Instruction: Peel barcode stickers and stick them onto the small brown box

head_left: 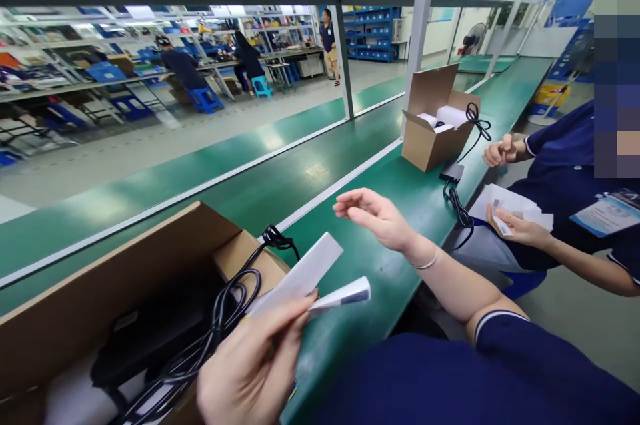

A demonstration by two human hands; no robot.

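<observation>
My left hand (pixel 250 365) is low in the view, closed on two white paper leaflets (pixel 305 275) that fan out to the upper right. It hovers over an open cardboard box (pixel 125 271) at the lower left, which holds a black device and a coiled black cable (pixel 225 318). My right hand (pixel 375 215) is raised above the green table, fingers spread and empty, pointing left.
A green conveyor table (pixel 320 171) runs away to the upper right. Farther along stands a second open cardboard box (pixel 430 125) with a black cable and adapter (pixel 453 175) beside it. A co-worker sits at right, one hand (pixel 517 228) holding papers. Shelves and seated people fill the background.
</observation>
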